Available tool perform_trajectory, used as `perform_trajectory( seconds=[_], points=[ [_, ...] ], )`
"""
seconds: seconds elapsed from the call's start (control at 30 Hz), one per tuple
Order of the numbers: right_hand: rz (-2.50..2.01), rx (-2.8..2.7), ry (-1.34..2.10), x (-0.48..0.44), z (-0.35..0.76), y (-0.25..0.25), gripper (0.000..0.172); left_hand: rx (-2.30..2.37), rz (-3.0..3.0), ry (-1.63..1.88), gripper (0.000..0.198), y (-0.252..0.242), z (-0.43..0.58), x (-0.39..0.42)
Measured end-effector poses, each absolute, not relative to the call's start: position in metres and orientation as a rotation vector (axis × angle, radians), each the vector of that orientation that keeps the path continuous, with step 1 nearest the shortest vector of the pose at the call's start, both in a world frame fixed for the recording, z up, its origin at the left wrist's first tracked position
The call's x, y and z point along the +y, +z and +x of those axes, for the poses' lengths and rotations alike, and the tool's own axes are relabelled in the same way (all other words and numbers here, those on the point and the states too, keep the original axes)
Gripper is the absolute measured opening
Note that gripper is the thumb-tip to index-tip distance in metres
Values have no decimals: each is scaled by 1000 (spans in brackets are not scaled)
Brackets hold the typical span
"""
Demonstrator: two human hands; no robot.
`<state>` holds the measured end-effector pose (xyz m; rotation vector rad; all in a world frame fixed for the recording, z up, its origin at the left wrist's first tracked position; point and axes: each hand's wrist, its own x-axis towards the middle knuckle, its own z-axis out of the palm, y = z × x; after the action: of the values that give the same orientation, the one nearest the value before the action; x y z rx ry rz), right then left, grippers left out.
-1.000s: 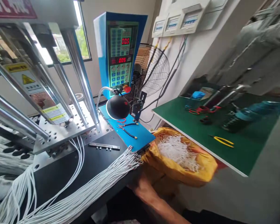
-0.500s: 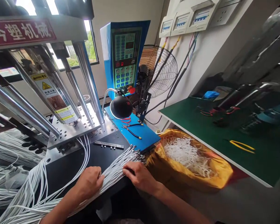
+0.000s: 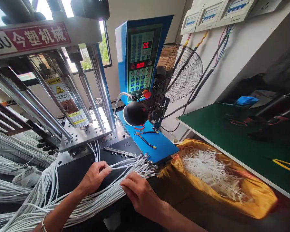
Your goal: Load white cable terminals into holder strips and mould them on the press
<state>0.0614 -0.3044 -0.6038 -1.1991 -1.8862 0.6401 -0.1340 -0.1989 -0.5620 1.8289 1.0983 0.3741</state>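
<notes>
My left hand (image 3: 94,178) pinches a few white cables (image 3: 125,165) between thumb and fingers, lifted slightly above the rest. Below them a thick bundle of white cables (image 3: 111,195) runs across the black worktop, its metal-tipped ends bunched at the right. My right hand (image 3: 141,193) is closed at the bundle's near side, fingertips pressed together against the cables; what lies between them is hidden. Just beyond the cable ends lies a narrow metal mold bar (image 3: 120,152) with small connectors along its edge.
A molding machine (image 3: 84,129) stands at the left, with more cables under its plate. Behind are a control panel (image 3: 141,61), a black lamp (image 3: 135,113) and pliers (image 3: 147,138) on a blue surface. Right, a yellow sack (image 3: 263,201) of white scraps sits beside a green table (image 3: 207,119).
My left hand has risen off the bundle with a few cables pinched. My right hand has shifted left along the bundle. The panel display now shows more digits, and the view has turned left.
</notes>
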Motion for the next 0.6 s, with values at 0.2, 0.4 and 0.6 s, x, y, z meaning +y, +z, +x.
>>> perform_trajectory(
  seconds=[0.2, 0.4, 0.6],
  points=[
    [-1219, -1752, 726, -281, 58, -617, 38, 1239, 1696, 558, 37, -502, -169, -192],
    [-632, -887, 1583, -274, 25, -588, 55, 1021, 1299, 371, 48, -517, -151, -226],
    [-471, -195, 1691, -281, 1, -595, 35, 783, 951, 125, 61, -616, -157, -289]
  ],
)
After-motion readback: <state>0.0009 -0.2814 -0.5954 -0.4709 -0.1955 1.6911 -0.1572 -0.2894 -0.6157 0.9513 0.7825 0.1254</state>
